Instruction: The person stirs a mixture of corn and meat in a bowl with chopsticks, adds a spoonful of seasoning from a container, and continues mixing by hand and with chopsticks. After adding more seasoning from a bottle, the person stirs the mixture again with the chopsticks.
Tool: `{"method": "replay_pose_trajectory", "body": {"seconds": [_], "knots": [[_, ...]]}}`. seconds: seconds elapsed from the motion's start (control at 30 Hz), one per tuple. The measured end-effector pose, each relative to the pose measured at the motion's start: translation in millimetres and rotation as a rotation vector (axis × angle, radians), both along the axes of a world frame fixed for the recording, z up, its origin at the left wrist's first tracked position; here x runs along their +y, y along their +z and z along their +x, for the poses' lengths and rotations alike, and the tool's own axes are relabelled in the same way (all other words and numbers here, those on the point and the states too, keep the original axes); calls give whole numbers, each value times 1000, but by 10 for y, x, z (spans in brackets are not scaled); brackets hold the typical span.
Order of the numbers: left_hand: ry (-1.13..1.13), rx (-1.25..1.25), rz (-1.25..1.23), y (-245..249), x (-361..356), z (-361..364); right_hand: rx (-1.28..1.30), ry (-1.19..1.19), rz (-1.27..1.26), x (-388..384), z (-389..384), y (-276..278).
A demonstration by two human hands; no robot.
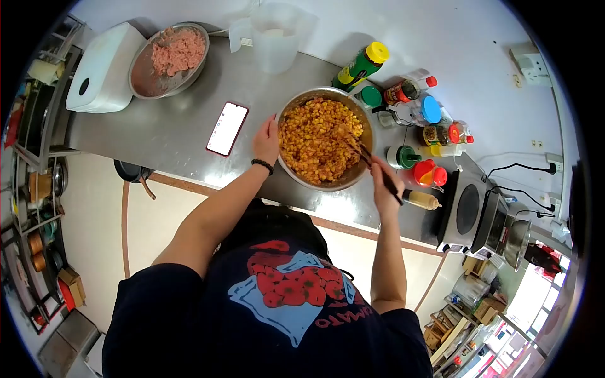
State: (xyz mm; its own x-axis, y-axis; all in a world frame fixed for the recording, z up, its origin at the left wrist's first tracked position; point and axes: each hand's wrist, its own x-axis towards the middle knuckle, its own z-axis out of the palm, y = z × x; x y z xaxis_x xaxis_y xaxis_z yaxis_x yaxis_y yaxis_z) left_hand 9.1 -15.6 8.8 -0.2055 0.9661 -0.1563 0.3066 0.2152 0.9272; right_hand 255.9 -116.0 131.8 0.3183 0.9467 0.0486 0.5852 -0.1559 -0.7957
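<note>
Far left on the surface [183, 120]: white box [104, 66], & touching it a metal bowl [140, 85] w/ pink mince, both back by the wall. Clear jug [274, 38] further along at the wall. Phone [227, 128] lies flat, screen up, in the open mid-strip; bare steel all round it, so that's the free room on this side. The surface's front edge runs diagonally down to the right, close under my forearms.

My left hand [268, 142] sits on the left rim of the mixing bowl [353, 181], fingers curled onto the rim & gripping it. This bowl is approx. centre of the surface, near the front edge, full of yellow-orange mix.

Chopsticks [362, 153]: long axis diagonal, tips up-left & buried in the mix, back ends down-right past my palm. My right hand [383, 184] is at the bowl's right rim, fingers closed round them.

Right side is tight: green bottle [360, 66] & a pack of condiment bottles [422, 113] stand just beside the bowl, then the hob [467, 211] at the end of the surface.
</note>
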Motion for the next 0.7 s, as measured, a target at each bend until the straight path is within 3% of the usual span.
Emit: {"method": "replay_pose_trajectory", "body": {"seconds": [0.03,0.13,0.2,0.27,0.37,0.47,0.57,0.63,0.7], "knots": [[-1,-44,130,-27,7,-10,108,-24,4,19,123,-86],[-56,-82,79,-63,-48,-33,588,-209,58,293,379,-558],[-83,-160,22,-121,-43,-69,761,-278,-17,587,285,-807],[-120,-232,-35,-132,-43,-113,817,-146,-34,767,33,-904],[-183,-246,-120,-71,18,-159,806,118,42,764,-280,-878],[-164,-308,-194,-84,5,-169,452,111,-16,552,-514,-430],[-179,-197,-145,-147,0,-142,263,214,124,304,-848,-442],[-176,-77,-19,-179,-7,-138,137,422,185,202,-897,-388],[-171,-79,-4,-187,-24,-128,5,504,181,172,-670,-483]]}}
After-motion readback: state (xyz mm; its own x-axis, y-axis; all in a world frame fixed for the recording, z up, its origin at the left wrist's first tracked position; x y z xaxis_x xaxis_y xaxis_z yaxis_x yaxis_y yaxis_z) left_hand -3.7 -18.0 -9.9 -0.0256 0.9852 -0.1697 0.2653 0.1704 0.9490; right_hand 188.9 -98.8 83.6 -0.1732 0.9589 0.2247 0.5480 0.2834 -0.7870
